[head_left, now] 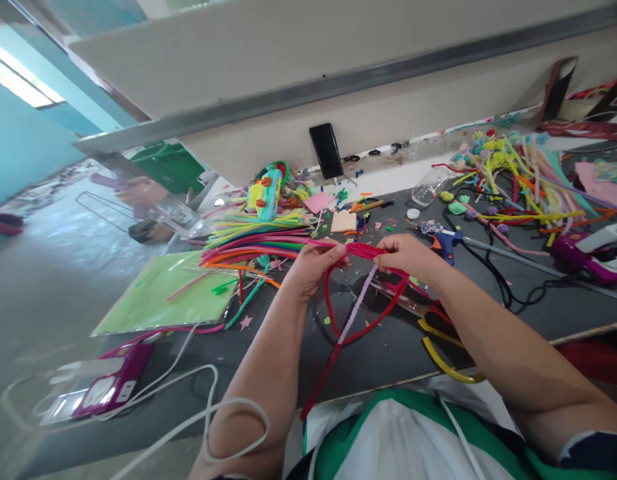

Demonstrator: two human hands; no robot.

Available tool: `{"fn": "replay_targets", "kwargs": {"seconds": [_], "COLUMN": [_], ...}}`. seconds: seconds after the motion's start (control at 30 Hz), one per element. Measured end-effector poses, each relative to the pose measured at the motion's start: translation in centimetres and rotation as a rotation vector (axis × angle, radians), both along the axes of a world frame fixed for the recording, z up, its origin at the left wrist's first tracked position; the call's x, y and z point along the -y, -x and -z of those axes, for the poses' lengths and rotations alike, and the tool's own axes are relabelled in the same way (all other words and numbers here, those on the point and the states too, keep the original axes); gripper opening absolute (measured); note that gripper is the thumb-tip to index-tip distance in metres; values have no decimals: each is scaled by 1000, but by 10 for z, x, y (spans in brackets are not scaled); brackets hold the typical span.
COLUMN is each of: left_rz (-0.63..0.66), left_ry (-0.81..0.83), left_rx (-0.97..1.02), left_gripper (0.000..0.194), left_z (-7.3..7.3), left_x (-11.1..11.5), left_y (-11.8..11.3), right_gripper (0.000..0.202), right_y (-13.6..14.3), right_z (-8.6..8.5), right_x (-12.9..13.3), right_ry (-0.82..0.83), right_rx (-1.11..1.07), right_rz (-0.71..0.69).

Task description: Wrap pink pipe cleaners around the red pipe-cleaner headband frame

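Between my two hands stretches a bunch of red pipe cleaners [361, 250], joined to a hanging loop with a twisted red stem that reaches toward the table's front edge. A lilac pipe cleaner [359, 303] runs down through the loop to where the stem begins. My left hand [322, 261] pinches the bunch at its left end. At its right end, my right hand [402, 257] is closed on it, near the top of the lilac piece. Scissors with yellow-edged handles [441, 347] lie under my right forearm, partly hidden.
Bundled coloured pipe cleaners [261, 233] lie left of my hands on a green sheet [153, 293]. A blue glue gun [447, 245] lies to the right. A phone [327, 150] leans at the back. A purple power strip [113, 380] and white cable lie front left. Another person's hand [143, 195] is far left.
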State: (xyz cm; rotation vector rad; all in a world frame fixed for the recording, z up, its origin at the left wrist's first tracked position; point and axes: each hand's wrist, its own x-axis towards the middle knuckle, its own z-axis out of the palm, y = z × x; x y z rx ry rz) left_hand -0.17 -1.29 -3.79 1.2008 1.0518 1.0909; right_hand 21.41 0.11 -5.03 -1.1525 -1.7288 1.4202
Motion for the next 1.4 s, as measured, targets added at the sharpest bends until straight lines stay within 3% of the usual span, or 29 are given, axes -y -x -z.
{"fn": "replay_targets", "kwargs": {"seconds": [0.13,0.37,0.5,0.63,0.83,1.2,1.4], "left_rz": [-9,13,53,70,79,22,-11], "left_ry": [-9,2,2,-4,-18,-16,-35], "left_rx": [-32,-4,-30,-47,-85,-99,-87], "left_gripper": [28,27,24,24,24,26,28], "left_z": [0,2,0,-1,2,7,6], "left_x": [-1,-2,1,3,3,3,1], "left_y": [-2,-2,-5,-10,-14,-15,-13], "right_gripper": [16,44,49,34,11,11,11], "right_y": [-3,-14,-17,-16,-12,-8,-9], "right_z": [-5,-16,-17,-16,-19,-7,-15], "right_x": [1,6,5,3,4,-1,3], "right_ry": [72,150,263,301,205,-40,78], "right_rx": [-59,-213,-282,-157,-6,221,80], "right_rz": [-60,-209,-182,-169,-152,-77,-141]}}
